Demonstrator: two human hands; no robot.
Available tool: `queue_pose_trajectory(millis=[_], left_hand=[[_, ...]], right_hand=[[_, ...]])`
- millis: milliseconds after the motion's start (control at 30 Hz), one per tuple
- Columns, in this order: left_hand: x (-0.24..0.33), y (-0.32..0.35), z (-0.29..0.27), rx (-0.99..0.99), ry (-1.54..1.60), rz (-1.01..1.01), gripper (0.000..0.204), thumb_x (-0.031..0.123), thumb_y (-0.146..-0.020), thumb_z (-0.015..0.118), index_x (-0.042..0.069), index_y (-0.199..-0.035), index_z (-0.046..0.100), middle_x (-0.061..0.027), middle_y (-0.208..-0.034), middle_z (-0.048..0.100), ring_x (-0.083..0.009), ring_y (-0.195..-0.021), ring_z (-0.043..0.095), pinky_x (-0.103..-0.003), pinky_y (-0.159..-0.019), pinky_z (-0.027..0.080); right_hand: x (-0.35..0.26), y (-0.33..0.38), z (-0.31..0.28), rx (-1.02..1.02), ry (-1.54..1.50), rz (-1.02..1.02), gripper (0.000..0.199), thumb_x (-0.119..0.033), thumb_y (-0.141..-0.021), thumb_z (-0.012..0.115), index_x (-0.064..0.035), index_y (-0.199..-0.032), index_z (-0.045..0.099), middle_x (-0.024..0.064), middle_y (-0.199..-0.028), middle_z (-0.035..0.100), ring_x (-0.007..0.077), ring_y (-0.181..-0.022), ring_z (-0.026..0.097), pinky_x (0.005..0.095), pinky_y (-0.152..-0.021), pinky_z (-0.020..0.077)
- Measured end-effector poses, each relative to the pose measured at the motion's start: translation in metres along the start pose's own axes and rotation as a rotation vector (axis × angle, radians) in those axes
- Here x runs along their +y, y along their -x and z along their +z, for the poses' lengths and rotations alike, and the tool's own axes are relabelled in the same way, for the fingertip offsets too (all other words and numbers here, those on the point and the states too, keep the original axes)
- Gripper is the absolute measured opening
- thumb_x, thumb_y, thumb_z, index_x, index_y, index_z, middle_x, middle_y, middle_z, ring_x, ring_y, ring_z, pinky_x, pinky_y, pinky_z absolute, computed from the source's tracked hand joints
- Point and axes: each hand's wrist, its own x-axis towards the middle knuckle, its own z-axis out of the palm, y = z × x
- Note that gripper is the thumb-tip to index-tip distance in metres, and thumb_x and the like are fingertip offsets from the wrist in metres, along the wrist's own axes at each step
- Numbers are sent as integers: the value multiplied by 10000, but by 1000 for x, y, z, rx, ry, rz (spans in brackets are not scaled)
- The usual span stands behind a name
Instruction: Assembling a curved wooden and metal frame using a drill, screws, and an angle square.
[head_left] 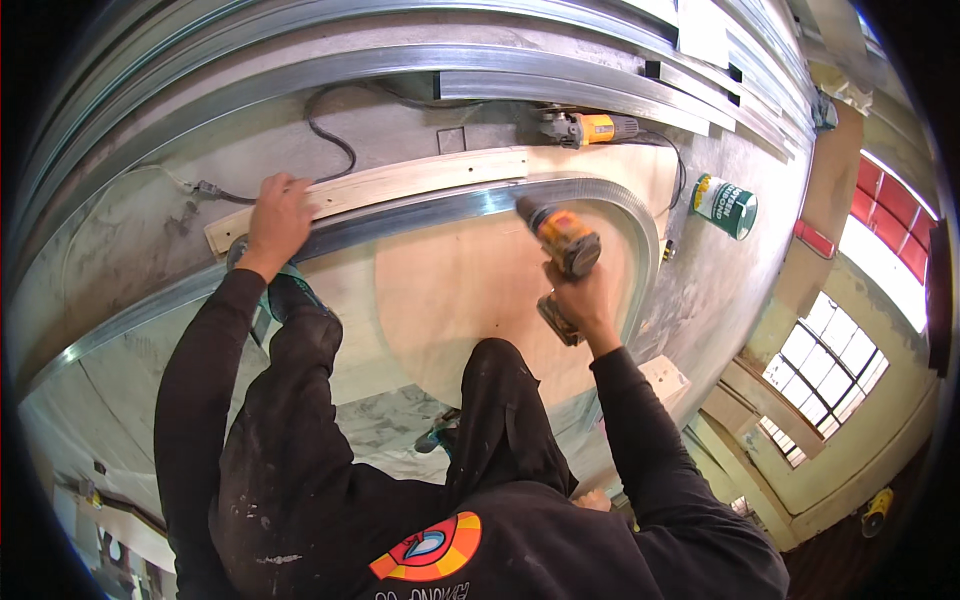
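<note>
My right hand point(585, 298) grips a yellow-orange and black cordless drill point(567, 240). The drill's nose points up and left, over the edge of a galvanized metal track point(410, 222). That track runs straight from the left, then bends in a slotted curve around a rounded plywood panel point(480, 275). Along the straight part lies a pale wooden strip point(400, 182) with several small dark holes. Over the strip's left end is my left hand point(277, 225), its fingers smeared by motion. Whether that hand touches the strip is unclear. My left shoe is beside the track there.
A yellow angle grinder point(590, 128) lies beyond the strip, its cord running off. A green and white can point(725, 207) stands to the right. Long metal channels point(560, 85) are stacked at the back. Near my left hand, a black cable plug point(208, 190) joins a pale cord.
</note>
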Motion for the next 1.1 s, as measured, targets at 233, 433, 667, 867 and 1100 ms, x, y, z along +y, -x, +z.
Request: queue_pose_trajectory(millis=[233,433,667,867,1100], left_hand=[[115,-21,4,-399,579,162,742,193,-746,815,109,-1414,505,-153,-1352,565,-378,-1114,591,-427,-998,469],[54,-8,21,-178,219,112,476,128,-767,773,37,-1211,627,-155,-1204,601,-359,-1129,554,-412,-995,456],[1,1,11,-56,65,-77,436,88,-749,763,49,-1168,650,-136,-1092,588,-340,-1063,554,-416,-959,459],[-7,3,12,-58,92,-55,458,80,-715,790,56,-1153,659,-123,-1096,585,-332,-1072,554,-421,-939,460],[-29,8,2,-55,-24,-144,385,165,-698,816,109,-1065,713,-86,-1013,631,-317,-1056,581,-452,-898,461]], right_hand=[[-47,37,31,-287,-337,-70,306,-97,-813,724,24,-1090,674,170,-927,733,231,-943,725,350,-805,550],[-44,3,62,-135,-188,-5,282,-113,-817,708,12,-1067,676,182,-928,726,267,-920,722,367,-778,548],[-23,-41,67,-81,-148,-11,305,-90,-816,660,-9,-1109,679,98,-890,699,182,-817,663,341,-734,520],[-18,-43,75,-75,-88,12,305,-95,-820,644,22,-1102,650,103,-846,687,183,-748,655,346,-689,527],[-64,-20,99,-257,-98,-79,272,-100,-779,665,-11,-1036,684,213,-884,709,360,-854,707,408,-739,551]])
